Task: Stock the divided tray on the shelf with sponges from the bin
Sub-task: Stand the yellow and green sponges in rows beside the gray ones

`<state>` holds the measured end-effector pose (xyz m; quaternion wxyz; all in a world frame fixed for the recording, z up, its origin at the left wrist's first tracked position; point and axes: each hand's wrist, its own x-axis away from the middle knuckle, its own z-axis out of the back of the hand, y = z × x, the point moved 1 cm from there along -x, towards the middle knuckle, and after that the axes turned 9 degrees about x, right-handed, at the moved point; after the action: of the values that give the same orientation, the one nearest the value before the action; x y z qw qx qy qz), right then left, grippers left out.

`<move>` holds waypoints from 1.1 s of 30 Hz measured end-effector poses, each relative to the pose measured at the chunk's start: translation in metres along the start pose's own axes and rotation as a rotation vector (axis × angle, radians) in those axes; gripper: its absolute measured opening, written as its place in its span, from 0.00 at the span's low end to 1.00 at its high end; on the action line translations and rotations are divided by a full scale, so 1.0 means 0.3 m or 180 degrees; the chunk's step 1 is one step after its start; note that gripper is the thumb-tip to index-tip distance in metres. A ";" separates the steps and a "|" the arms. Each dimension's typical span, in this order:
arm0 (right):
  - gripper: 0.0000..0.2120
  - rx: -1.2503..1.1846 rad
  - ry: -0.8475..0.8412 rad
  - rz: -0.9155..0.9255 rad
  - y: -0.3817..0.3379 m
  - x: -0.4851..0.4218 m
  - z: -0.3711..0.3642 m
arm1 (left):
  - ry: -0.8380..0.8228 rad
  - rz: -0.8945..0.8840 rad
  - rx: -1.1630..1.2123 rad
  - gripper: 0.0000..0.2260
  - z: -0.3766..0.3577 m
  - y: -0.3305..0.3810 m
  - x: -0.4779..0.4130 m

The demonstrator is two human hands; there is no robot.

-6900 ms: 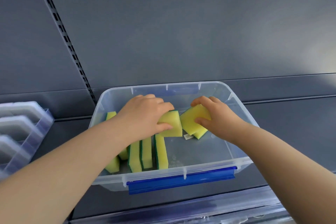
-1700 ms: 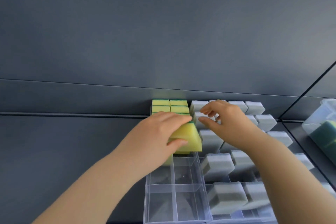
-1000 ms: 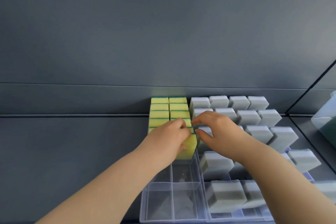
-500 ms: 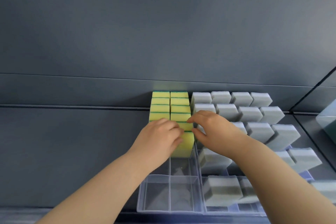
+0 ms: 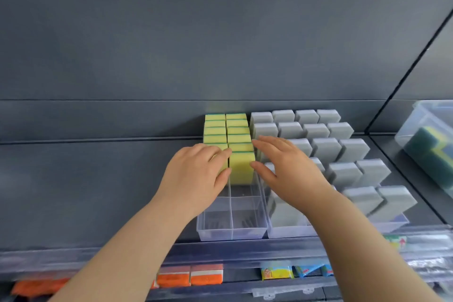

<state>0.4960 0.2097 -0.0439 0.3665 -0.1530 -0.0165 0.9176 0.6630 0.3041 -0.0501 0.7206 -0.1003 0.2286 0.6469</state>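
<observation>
The left hand [image 5: 196,179] has let go of the yellow sponge [image 5: 241,169] it was pressing in half a second ago. Its relaxed fingers now only rest against the sponge's left edge. The right hand [image 5: 286,171] is open, its thumb touching the sponge's right side. The sponge stands upright in the right lane of the divided tray [image 5: 231,229], at the front of the stocked yellow sponges [image 5: 215,130]. That placement looks done. The tray's front compartments are bare, so more sponges must come from the bin [image 5: 416,125], far right on the shelf [image 5: 98,179] beyond the grey sponges [image 5: 326,149].
</observation>
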 end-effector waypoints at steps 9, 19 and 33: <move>0.24 0.0084 0.0052 -0.0569 -0.162 0.429 -0.010 | -0.0152 -0.0307 0.0387 0.17 0.045 0.207 0.283; 0.27 0.0052 0.0069 -0.1660 0.120 0.902 0.034 | -0.0404 -0.0874 0.0942 0.15 -0.109 0.659 0.246; 0.26 0.0379 0.0368 -0.2112 1.115 1.331 0.533 | -0.0004 -0.1218 0.1154 0.17 -0.384 1.583 -0.403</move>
<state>-0.0473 0.2490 -0.0464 0.6536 -0.1693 0.0090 0.7376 0.1683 0.2142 -0.0237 0.8362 -0.0105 0.3171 0.4474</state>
